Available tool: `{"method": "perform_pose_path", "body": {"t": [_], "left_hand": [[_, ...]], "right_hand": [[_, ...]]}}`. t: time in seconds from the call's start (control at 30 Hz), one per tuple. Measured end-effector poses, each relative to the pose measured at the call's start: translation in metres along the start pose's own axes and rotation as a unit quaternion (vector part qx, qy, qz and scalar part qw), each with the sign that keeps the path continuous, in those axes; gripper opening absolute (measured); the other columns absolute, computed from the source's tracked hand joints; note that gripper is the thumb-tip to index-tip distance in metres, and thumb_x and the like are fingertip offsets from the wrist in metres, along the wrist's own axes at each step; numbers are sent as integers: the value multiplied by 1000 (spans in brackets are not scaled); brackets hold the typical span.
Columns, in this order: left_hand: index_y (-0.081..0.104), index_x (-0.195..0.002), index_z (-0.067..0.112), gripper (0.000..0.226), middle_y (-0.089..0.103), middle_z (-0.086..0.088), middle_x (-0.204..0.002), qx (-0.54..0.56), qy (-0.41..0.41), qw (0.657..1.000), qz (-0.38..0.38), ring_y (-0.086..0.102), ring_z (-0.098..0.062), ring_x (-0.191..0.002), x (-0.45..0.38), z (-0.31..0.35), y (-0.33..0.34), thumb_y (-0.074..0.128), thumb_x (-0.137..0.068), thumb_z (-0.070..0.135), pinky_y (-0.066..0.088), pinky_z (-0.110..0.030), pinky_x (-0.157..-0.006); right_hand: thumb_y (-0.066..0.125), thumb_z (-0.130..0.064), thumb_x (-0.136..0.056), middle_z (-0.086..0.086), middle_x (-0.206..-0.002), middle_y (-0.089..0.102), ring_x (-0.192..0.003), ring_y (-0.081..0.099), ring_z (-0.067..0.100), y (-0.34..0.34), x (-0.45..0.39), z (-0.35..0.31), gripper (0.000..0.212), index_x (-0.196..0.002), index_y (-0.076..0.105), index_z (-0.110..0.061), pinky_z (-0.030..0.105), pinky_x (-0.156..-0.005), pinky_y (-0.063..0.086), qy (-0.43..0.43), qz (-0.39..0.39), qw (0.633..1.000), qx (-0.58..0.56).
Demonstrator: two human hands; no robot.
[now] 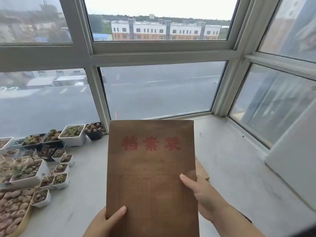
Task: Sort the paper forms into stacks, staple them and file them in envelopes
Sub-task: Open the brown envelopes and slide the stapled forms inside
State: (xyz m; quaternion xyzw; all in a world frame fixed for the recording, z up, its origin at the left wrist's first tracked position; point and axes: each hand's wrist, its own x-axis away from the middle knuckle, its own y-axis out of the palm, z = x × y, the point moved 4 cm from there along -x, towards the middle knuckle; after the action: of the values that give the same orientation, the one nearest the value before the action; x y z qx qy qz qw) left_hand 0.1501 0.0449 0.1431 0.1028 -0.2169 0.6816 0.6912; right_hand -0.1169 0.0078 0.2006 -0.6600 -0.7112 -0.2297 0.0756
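Two bare hands hold up a brown paper envelope [151, 177], printed side facing the viewer. The left hand [106, 223] pinches its near left corner, thumb on the front, fingers hidden behind. The right hand [201, 194] grips the right edge the same way. Red characters run across the envelope's top. Another brown envelope [202, 171] peeks out behind, on the pale tabletop [239, 168]. Small potted succulents [34, 165] crowd the left side. Large windows [159, 89] stand far behind.

Brown envelope [151, 168]: large red characters 档案袋; smaller print below unreadable.
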Motion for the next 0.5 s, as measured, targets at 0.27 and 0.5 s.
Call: {"method": "perform_pose_path", "body": {"t": [0.27, 0.5], "left_hand": [[73, -97, 5, 55, 72, 22, -98, -62, 118, 991, 1, 54, 26, -89, -44, -2, 42, 32, -88, -30, 34, 9, -77], [64, -103, 4, 22, 72, -6, -80, 72, -26, 984, 163, 62, -14, -75, -143, 10, 125, 57, -89, -11, 50, -11, -63]], "right_hand": [[73, -24, -45, 0, -101, 73, -84, 68, 8, -79, -57, 67, 82, -124, 59, -7, 14, -69, 49, 127, 12, 974, 188], [53, 5, -87, -2, -107, 70, -96, 66, 12, -155, -173, 31, 47, -127, 59, -19, 27, -82, 53, 79, 107, 975, 179]]}}
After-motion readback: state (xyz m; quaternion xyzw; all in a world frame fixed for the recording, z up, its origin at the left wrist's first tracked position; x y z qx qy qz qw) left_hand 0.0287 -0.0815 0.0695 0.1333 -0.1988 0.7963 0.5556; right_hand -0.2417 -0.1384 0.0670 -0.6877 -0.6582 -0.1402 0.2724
